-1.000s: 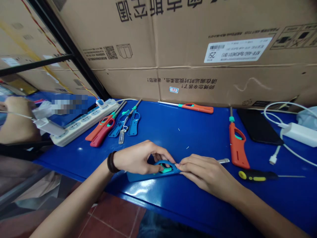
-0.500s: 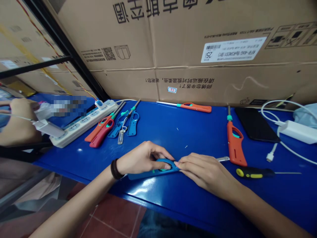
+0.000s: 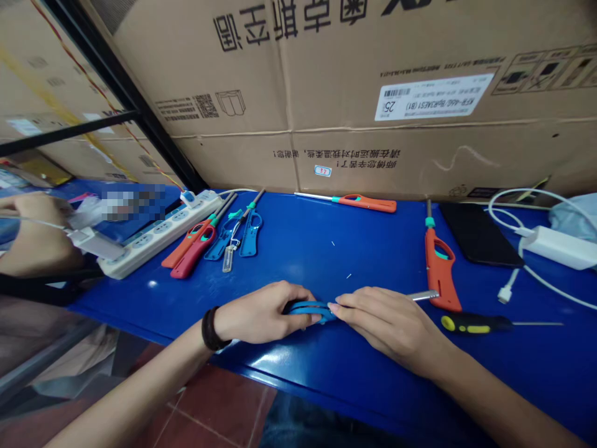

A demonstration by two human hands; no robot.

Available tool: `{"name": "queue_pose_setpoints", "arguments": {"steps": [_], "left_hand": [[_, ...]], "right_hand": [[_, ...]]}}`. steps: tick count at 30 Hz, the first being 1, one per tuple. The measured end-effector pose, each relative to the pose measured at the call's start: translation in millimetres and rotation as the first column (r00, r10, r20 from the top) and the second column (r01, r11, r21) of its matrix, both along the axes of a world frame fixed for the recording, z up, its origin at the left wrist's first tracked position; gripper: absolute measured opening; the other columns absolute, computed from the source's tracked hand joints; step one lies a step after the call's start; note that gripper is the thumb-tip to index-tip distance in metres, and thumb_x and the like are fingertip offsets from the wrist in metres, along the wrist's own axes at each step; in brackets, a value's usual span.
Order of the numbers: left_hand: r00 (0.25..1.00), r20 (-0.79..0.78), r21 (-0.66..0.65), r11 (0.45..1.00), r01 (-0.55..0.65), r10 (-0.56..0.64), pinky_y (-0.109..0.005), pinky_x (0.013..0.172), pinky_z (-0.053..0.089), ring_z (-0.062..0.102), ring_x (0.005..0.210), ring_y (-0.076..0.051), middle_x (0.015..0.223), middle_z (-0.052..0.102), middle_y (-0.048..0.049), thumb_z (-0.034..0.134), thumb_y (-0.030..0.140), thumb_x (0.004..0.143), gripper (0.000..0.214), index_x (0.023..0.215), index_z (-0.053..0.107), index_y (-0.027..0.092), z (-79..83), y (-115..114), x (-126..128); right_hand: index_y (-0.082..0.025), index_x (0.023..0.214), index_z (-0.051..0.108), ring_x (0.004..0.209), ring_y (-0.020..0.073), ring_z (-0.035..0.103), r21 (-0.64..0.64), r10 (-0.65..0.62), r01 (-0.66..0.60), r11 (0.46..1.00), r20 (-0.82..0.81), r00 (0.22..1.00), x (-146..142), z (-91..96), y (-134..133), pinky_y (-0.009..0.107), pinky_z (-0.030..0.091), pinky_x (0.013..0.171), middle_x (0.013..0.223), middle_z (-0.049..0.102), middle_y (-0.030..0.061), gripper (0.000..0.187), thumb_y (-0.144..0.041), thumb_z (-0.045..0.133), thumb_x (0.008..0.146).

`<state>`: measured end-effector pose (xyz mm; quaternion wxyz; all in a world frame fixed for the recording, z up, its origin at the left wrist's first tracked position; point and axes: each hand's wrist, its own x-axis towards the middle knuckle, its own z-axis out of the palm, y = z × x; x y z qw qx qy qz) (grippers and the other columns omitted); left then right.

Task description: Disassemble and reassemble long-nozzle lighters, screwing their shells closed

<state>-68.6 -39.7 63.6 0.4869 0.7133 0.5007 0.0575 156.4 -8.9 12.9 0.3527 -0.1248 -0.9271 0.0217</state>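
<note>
Near the front edge of the blue table (image 3: 326, 249), both my hands grip one blue stick lighter (image 3: 308, 308). My left hand (image 3: 261, 311) is wrapped round its handle, so most of the blue body is hidden. My right hand (image 3: 387, 323) pinches the lighter where the handle meets the metal nozzle (image 3: 422, 295), which sticks out to the right. The lighter is tilted on edge just above the table.
An orange lighter (image 3: 437, 264) and a black-yellow screwdriver (image 3: 476, 323) lie right of my hands. Several more lighters (image 3: 205, 239) and a power strip (image 3: 158, 231) lie far left, another orange lighter (image 3: 364, 201) at the back. A phone (image 3: 476, 234), charger (image 3: 557, 247) and cardboard boxes (image 3: 373, 93) stand behind. Another person's arm (image 3: 32, 242) is at far left.
My left hand has closed further round the blue handle, hiding more of it. The lighter has turned from lying flat onto its edge. The other things have stayed put.
</note>
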Motion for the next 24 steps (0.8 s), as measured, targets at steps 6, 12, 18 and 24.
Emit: {"name": "queue_pose_setpoints", "arguments": {"steps": [6, 12, 18, 24], "left_hand": [[0.993, 0.078, -0.052, 0.995, -0.079, 0.083, -0.022, 0.061, 0.047, 0.057, 0.064, -0.012, 0.079, 0.064, -0.002, 0.047, 0.028, 0.089, 0.017, 0.096, 0.057, 0.016, 0.7, -7.3, 6.2], [0.991, 0.128, -0.21, 0.978, -0.002, 0.029, -0.019, 0.055, 0.042, 0.05, 0.058, -0.009, 0.076, 0.062, -0.0028, 0.048, 0.031, 0.089, 0.024, 0.091, 0.063, 0.012, 6.2, -7.4, 8.3], [0.967, 0.213, -0.389, 0.92, -0.047, 0.14, -0.018, 0.051, 0.04, 0.045, 0.05, -0.007, 0.065, 0.06, -0.0004, 0.054, 0.036, 0.087, 0.028, 0.077, 0.066, 0.012, -3.0, -1.8, 12.6], [0.966, 0.25, -0.416, 0.908, 0.049, 0.062, -0.018, 0.054, 0.042, 0.048, 0.053, -0.007, 0.067, 0.064, -0.0011, 0.053, 0.038, 0.089, 0.031, 0.08, 0.07, 0.013, -0.5, 5.2, 18.4]], "right_hand": [[-0.009, 0.096, 0.065, 0.075, 0.0169, 0.063, 0.016, -0.004, 0.004, 1.0, -0.01, 1.0, -0.3, 2.9, 1.5, 0.029, 0.052, 0.064, 0.088, 0.07, 0.0089, 0.016, -0.008, 0.051, 0.089], [-0.013, 0.112, 0.06, 0.088, 0.0171, 0.062, -0.246, 0.051, -0.01, 0.969, 0.161, 0.986, 2.9, 8.2, -1.6, 0.029, 0.054, 0.075, 0.098, 0.065, 0.0081, 0.023, -0.02, 0.049, 0.092], [-0.008, 0.126, 0.053, 0.099, 0.0244, 0.059, -0.298, 0.067, 0.011, 0.955, 0.253, 0.965, 1.5, 6.7, -8.1, 0.038, 0.053, 0.083, 0.106, 0.064, 0.013, 0.046, -0.036, 0.053, 0.09], [-0.019, 0.112, 0.063, 0.085, 0.0181, 0.06, -0.551, 0.092, 0.066, 0.832, 0.254, 0.963, 2.4, 15.9, -3.8, 0.031, 0.05, 0.076, 0.091, 0.066, 0.0045, 0.026, -0.03, 0.051, 0.092]]}}
